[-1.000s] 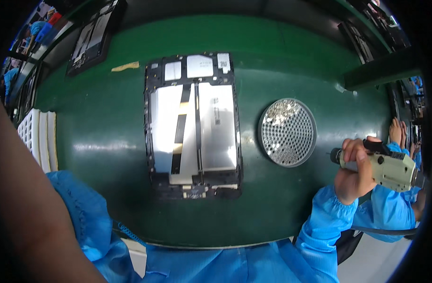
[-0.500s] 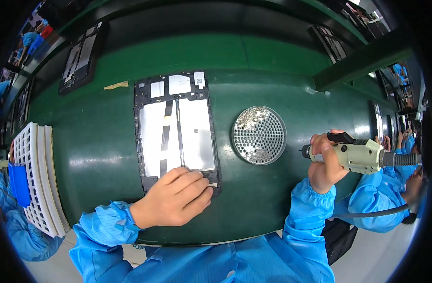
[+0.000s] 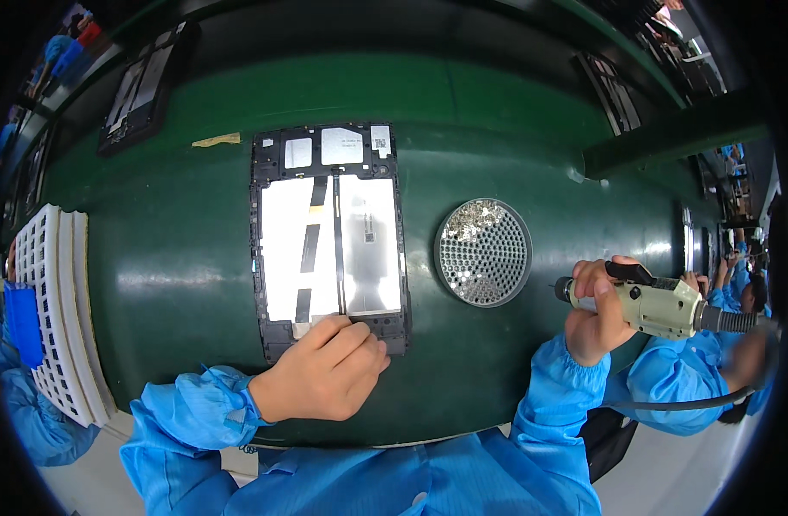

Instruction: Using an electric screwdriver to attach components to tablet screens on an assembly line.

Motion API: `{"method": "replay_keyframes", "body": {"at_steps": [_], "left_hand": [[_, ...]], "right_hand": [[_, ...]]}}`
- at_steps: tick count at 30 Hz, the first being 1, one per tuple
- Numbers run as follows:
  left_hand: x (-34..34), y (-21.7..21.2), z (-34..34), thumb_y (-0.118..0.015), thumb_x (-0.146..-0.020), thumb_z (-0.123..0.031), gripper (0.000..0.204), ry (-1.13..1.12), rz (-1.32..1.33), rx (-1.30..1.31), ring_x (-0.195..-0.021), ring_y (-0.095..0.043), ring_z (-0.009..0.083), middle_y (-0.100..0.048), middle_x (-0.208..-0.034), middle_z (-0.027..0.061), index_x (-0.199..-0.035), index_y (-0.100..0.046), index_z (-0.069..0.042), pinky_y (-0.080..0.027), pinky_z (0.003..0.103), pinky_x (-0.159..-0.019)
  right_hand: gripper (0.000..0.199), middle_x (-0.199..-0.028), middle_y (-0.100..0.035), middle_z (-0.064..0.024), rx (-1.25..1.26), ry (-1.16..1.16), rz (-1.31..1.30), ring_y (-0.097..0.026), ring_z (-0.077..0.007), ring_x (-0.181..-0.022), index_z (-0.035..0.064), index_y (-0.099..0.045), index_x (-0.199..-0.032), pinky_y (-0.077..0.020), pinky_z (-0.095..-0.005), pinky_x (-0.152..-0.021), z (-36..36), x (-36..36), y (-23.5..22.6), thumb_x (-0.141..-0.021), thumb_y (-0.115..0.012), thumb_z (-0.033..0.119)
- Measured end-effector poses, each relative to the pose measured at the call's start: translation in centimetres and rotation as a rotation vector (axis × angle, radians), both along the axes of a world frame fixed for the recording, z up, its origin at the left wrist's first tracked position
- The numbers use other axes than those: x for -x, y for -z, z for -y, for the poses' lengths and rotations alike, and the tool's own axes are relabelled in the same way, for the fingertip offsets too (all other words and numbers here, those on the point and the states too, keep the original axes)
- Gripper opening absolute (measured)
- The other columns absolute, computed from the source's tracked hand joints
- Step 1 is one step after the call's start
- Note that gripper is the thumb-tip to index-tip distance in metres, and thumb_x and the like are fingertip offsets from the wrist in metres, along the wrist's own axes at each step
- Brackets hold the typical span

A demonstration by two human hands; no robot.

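Observation:
An opened tablet (image 3: 372, 249), dark-framed with silver panels and black strips, lies flat before me on the green bench. My left hand (image 3: 325, 368) rests over its lower edge, fingers curled together; anything between the fingertips is hidden. In my right hand (image 3: 602, 314) is a pale green electric screwdriver (image 3: 660, 307), gripped near its nose. It is held level, its thin bit pointing left, away from the tablet. Between the tablet and the screwdriver sits a round metal tray (image 3: 484, 267) full of holes, with small shiny screws gathered at its far and near sides.
White slotted trays (image 3: 58, 318) with a blue piece stand at the left edge. A yellowish strip (image 3: 216, 140) lies behind the tablet. More opened tablets rest at the far left (image 3: 140, 90) and far right (image 3: 613, 95). A green post (image 3: 669, 138) stands at right, and a co-worker's blue sleeve (image 3: 669, 383) is close by.
The view has shifted slightly. My left fingers have drawn closer together at the tablet's lower edge. My right hand keeps its hold on the screwdriver.

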State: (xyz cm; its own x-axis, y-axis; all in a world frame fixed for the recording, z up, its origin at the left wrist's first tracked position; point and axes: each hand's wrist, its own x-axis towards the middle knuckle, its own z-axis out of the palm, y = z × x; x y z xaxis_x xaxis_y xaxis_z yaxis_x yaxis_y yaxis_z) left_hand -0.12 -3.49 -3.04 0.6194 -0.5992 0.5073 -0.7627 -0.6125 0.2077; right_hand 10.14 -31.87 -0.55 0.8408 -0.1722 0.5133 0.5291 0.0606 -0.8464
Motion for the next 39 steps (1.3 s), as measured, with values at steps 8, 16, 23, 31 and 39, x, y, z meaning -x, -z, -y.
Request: {"method": "replay_keyframes", "body": {"at_steps": [8,16,23,31,39], "left_hand": [[-0.4,-1.3,-1.8,-0.062,-0.075,-0.012,0.024,0.048,-0.218,-0.103,-0.101,-0.056,0.0299,-0.058,-0.097,0.0160,-0.096,-0.066,0.000,-0.042,0.047,-0.093],[-3.5,-1.0,0.0,-0.073,-0.071,-0.021,0.034,-0.051,-0.256,-0.129,-0.114,-0.050,0.0365,-0.054,-0.115,0.0211,-0.102,-0.066,-0.008,-0.036,0.054,-0.098],[-3.5,-1.7,-0.1,-0.064,-0.074,-0.012,0.029,0.068,-0.281,-0.070,-0.109,-0.054,0.0367,-0.057,-0.107,0.0240,-0.101,-0.066,-0.002,-0.041,0.051,-0.098],[-3.6,-0.9,-0.9,-0.060,-0.073,-0.011,0.029,0.049,-0.295,-0.006,-0.109,-0.055,0.0305,-0.062,-0.101,0.0160,-0.101,-0.068,-0.005,-0.038,0.052,-0.100],[-3.8,-0.6,-0.9,-0.060,-0.075,-0.010,0.028,0.045,-0.322,0.054,-0.108,-0.056,0.0264,-0.062,-0.100,0.0104,-0.103,-0.067,-0.010,-0.036,0.050,-0.101]], "right_hand": [[0.033,-0.061,-0.048,-0.0073,0.040,-0.111,0.017,-0.048,-0.0176,-0.052,0.0008,-0.046,-0.107,-0.0445,-0.0370,-0.059,-0.6,1.1,-1.8,-0.078,-0.060,0.004],[0.034,-0.061,-0.049,-0.0061,-0.016,-0.283,-0.071,-0.050,-0.0190,-0.056,0.0044,-0.046,-0.110,-0.0449,-0.0388,-0.060,-3.5,1.8,-2.2,-0.078,-0.057,0.002],[0.035,-0.063,-0.047,-0.0052,0.006,-0.335,-0.178,-0.049,-0.0178,-0.055,0.0050,-0.047,-0.111,-0.0434,-0.0371,-0.060,-6.7,1.9,-3.4,-0.078,-0.058,0.008],[0.033,-0.063,-0.048,-0.0053,0.087,-0.366,-0.145,-0.049,-0.0176,-0.054,0.0040,-0.047,-0.111,-0.0435,-0.0367,-0.058,-8.4,1.7,-2.1,-0.080,-0.057,0.007],[0.034,-0.062,-0.046,-0.0050,0.094,-0.375,-0.146,-0.048,-0.0170,-0.054,0.0042,-0.046,-0.112,-0.0424,-0.0360,-0.056,-8.5,1.4,-1.6,-0.080,-0.056,0.008]]}}
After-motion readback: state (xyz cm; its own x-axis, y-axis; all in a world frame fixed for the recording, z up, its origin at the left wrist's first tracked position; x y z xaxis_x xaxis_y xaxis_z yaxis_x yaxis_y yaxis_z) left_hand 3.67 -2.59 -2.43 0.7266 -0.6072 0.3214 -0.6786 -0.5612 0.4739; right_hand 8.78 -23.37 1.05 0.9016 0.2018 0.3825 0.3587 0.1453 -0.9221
